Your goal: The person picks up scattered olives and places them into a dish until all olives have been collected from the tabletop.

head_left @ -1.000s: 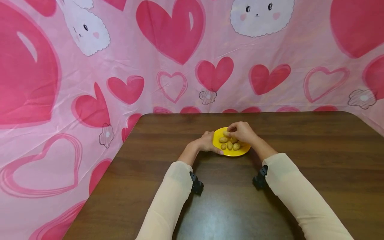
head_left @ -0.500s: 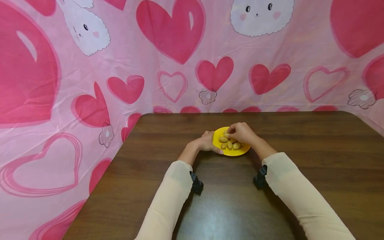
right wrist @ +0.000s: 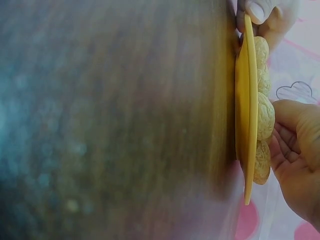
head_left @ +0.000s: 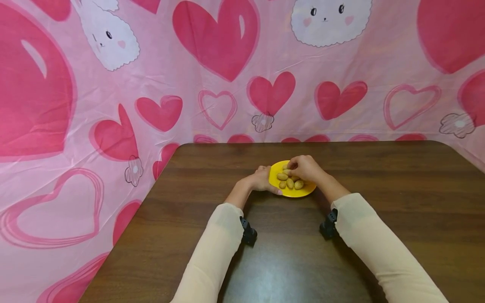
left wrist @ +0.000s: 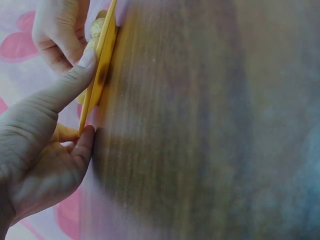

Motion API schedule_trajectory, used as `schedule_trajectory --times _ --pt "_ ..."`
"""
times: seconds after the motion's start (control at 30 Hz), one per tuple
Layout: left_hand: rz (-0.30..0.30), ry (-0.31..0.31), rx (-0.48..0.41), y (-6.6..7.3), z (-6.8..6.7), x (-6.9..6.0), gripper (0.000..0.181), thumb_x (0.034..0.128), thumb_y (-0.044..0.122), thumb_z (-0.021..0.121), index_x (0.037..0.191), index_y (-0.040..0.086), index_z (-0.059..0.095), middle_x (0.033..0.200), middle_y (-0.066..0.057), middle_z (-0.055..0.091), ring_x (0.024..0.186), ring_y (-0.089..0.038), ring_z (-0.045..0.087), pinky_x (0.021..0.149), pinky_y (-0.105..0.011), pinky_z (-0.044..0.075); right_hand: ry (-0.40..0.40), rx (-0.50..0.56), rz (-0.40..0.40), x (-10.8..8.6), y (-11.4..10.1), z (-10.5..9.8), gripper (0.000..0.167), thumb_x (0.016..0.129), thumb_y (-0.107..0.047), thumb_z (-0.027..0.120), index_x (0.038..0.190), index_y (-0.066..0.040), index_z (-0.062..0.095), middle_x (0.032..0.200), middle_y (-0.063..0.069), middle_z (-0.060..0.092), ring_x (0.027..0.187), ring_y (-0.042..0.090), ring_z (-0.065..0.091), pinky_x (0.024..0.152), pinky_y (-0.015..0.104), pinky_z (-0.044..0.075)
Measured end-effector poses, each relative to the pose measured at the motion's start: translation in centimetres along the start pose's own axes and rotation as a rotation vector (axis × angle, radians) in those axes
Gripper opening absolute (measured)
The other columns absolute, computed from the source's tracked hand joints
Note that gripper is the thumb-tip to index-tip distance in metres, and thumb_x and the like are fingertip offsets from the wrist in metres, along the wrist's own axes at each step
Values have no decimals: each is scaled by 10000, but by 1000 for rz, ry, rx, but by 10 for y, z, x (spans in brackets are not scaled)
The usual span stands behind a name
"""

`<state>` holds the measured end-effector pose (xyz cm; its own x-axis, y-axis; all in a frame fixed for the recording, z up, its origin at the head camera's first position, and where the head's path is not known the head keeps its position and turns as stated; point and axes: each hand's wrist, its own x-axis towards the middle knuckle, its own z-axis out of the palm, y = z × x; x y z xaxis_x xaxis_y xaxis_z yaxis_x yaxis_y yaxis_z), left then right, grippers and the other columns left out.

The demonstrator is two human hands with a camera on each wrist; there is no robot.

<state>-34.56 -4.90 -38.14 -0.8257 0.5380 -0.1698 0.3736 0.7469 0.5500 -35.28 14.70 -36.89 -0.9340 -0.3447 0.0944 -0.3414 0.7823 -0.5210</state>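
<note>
A yellow plate [head_left: 292, 194] holds several small, tan, wrinkled potatoes [head_left: 289, 183]. My left hand [head_left: 260, 179] grips the plate's left rim. In the left wrist view, its thumb [left wrist: 82, 67] lies over the rim and fingertips [left wrist: 86, 142] reach underneath. From the right, my right hand [head_left: 306, 167] reaches over the plate, and its thumb and forefinger pinch a potato [head_left: 286, 172] near the far left side. The right wrist view shows that hand's fingers behind the row of potatoes [right wrist: 265, 117]; the pinched one is hidden there.
The plate rests on a brown wooden table [head_left: 273, 252], toward its far edge. A pink cloth [head_left: 223, 50] printed with hearts hangs behind and to the left. Black wrist cameras [head_left: 249, 232] sit at both sleeve cuffs.
My right hand has come slightly down and nearer with the pinched potato, so another potato shows behind it. The left hand and the plate have stayed still.
</note>
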Motion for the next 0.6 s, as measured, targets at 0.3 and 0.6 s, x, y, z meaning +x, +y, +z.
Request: schedule_trajectory --times 0.3,0.6 --pt "-5 -7 5 1 1 -1 910 707 459 763 1397 62 323 1292 -79 415 1149 -195 296 980 -343 312 52 68 -24 -5 3 -2 185 834 -113 685 973 11 680 879 101 657 818 239 581 783 380 484" --pt "-62 -22 5 4 -1 -2 1014 696 480 762 1443 44 232 1353 -125 322 1196 -233 297 1022 -371 284 103 52 -5 -19 7 -36 267 913 -203 597 1063 11 648 994 158 644 919 294 566 819 426 469"
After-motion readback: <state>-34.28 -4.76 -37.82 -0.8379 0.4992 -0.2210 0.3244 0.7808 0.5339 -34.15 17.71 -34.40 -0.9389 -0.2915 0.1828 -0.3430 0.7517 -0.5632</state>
